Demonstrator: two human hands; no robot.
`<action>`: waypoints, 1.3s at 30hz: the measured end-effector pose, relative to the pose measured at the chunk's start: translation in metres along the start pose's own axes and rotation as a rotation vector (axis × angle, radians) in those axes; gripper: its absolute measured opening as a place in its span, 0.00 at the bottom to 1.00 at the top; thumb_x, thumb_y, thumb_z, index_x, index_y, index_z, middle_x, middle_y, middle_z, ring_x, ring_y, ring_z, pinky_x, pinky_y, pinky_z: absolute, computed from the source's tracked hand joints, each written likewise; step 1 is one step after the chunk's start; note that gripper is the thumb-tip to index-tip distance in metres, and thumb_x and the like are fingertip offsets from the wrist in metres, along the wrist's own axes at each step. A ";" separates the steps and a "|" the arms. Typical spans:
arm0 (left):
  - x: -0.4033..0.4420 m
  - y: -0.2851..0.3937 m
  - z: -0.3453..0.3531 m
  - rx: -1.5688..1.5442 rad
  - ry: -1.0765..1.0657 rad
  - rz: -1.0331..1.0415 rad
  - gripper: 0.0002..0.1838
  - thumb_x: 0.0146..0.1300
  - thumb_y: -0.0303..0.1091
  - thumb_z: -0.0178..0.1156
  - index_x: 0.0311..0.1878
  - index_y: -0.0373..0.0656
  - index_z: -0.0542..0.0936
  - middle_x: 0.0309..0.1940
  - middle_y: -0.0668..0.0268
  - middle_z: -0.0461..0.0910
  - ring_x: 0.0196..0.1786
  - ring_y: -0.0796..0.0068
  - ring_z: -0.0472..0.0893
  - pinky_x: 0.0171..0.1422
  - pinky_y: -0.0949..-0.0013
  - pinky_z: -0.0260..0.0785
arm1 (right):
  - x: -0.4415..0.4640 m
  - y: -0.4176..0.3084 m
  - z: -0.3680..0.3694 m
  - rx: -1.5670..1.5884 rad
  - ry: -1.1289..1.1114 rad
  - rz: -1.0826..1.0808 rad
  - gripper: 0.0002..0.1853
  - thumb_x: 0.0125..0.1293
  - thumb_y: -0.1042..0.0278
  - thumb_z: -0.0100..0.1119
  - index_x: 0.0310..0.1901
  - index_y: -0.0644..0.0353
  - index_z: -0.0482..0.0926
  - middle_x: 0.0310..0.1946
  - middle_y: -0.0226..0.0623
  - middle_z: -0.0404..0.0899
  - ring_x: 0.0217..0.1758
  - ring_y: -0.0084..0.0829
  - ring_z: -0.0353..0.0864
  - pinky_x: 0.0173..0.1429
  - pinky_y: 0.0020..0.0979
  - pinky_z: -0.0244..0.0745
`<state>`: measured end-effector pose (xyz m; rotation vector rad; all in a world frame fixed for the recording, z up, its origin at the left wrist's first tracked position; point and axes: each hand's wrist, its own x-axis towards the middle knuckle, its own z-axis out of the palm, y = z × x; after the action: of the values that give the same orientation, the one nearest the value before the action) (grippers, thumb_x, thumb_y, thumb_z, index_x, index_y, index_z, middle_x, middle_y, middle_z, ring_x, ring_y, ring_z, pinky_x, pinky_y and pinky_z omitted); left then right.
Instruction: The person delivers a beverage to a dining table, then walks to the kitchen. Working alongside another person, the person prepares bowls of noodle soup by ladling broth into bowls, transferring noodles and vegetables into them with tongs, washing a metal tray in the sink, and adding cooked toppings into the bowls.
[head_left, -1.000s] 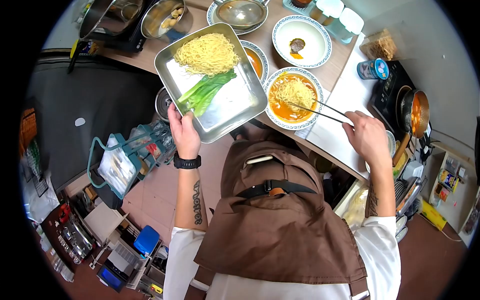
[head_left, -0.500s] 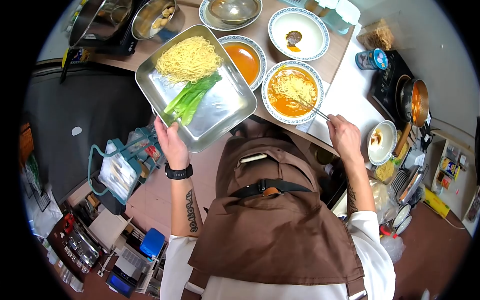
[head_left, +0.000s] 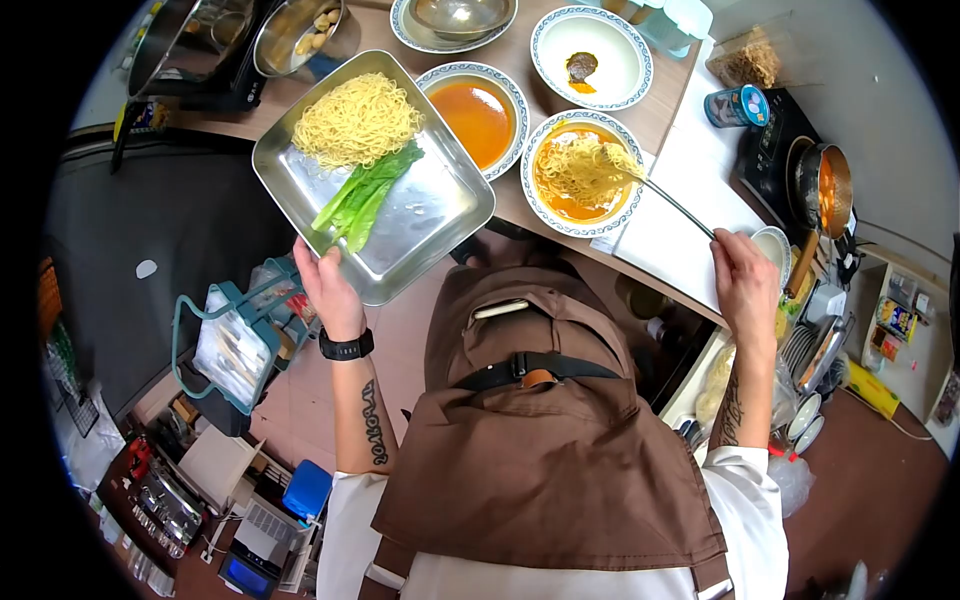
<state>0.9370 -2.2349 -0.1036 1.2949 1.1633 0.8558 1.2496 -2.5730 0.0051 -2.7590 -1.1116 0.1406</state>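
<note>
Now the right hand (head_left: 748,282), pinching chopsticks (head_left: 681,208), has drawn back, bunching noodles (head_left: 585,175) toward its fingers (head_left: 727,252), while the left hand (head_left: 330,295) grips a tray (head_left: 435,220).

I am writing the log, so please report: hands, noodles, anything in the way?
Left hand holding tray with noodles and greens. Right hand holding chopsticks, tips at noodle bowl. In this view, tray hides part of soup bowl.

Silver tray (head_left: 430,228), white bowl (head_left: 541,214) with blue-patterned rim
Past our left hand (head_left: 330,292) we see yellow noodles (head_left: 358,122) and green leaves (head_left: 366,198); past our right hand (head_left: 746,278), dark chopsticks (head_left: 682,210) and orange soup (head_left: 577,211).
</note>
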 end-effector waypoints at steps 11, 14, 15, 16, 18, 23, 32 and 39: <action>-0.006 -0.003 0.009 -0.040 -0.004 -0.016 0.24 0.70 0.29 0.49 0.68 0.35 0.67 0.59 0.59 0.73 0.59 0.70 0.72 0.68 0.68 0.61 | 0.002 0.002 0.021 -0.155 -0.121 0.048 0.12 0.65 0.65 0.63 0.48 0.58 0.83 0.36 0.42 0.83 0.38 0.48 0.84 0.44 0.44 0.79; -0.005 -0.007 0.005 -0.001 0.013 -0.014 0.25 0.70 0.28 0.47 0.69 0.37 0.67 0.59 0.61 0.75 0.58 0.70 0.74 0.66 0.67 0.65 | 0.010 0.005 0.061 -0.096 -0.203 0.030 0.09 0.66 0.65 0.62 0.43 0.59 0.83 0.37 0.43 0.83 0.39 0.48 0.84 0.45 0.43 0.79; -0.005 -0.008 0.005 -0.001 0.014 -0.013 0.25 0.70 0.28 0.47 0.69 0.37 0.67 0.59 0.61 0.75 0.58 0.70 0.74 0.66 0.67 0.65 | 0.012 0.008 0.067 -0.078 -0.217 0.026 0.08 0.66 0.66 0.61 0.43 0.58 0.84 0.36 0.42 0.83 0.39 0.48 0.84 0.45 0.43 0.79; -0.004 -0.008 0.005 -0.001 0.015 -0.011 0.25 0.70 0.28 0.47 0.69 0.37 0.67 0.59 0.61 0.75 0.58 0.70 0.74 0.66 0.67 0.65 | 0.014 0.010 0.071 -0.061 -0.230 0.022 0.08 0.66 0.66 0.61 0.43 0.58 0.84 0.36 0.42 0.83 0.39 0.48 0.84 0.45 0.43 0.79; -0.005 -0.009 0.007 -0.010 0.012 -0.016 0.25 0.70 0.28 0.48 0.69 0.36 0.67 0.59 0.61 0.74 0.59 0.70 0.74 0.67 0.67 0.64 | 0.016 0.010 0.065 -0.043 -0.242 0.022 0.07 0.67 0.66 0.60 0.41 0.56 0.84 0.35 0.40 0.84 0.39 0.48 0.84 0.45 0.44 0.79; -0.004 -0.012 0.006 -0.012 0.014 -0.014 0.25 0.70 0.28 0.47 0.70 0.37 0.67 0.59 0.62 0.75 0.59 0.71 0.74 0.65 0.68 0.66 | 0.007 0.011 0.024 0.046 -0.172 0.030 0.06 0.67 0.69 0.61 0.39 0.59 0.85 0.33 0.42 0.83 0.37 0.48 0.83 0.43 0.43 0.77; -0.006 -0.010 0.013 -0.028 0.003 -0.031 0.24 0.70 0.29 0.48 0.68 0.34 0.67 0.60 0.60 0.73 0.60 0.70 0.72 0.68 0.67 0.61 | -0.002 -0.002 -0.030 0.053 -0.012 0.058 0.05 0.65 0.71 0.63 0.41 0.61 0.84 0.31 0.42 0.81 0.32 0.47 0.81 0.38 0.39 0.75; -0.005 -0.012 0.015 -0.017 0.009 -0.020 0.25 0.70 0.28 0.47 0.70 0.37 0.67 0.59 0.61 0.75 0.58 0.70 0.75 0.64 0.67 0.66 | 0.010 -0.004 0.020 -0.039 -0.127 0.008 0.08 0.66 0.68 0.63 0.45 0.58 0.84 0.34 0.40 0.83 0.36 0.47 0.83 0.41 0.40 0.77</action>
<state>0.9481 -2.2456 -0.1159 1.2651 1.1718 0.8553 1.2508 -2.5610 -0.0144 -2.8234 -1.1448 0.3031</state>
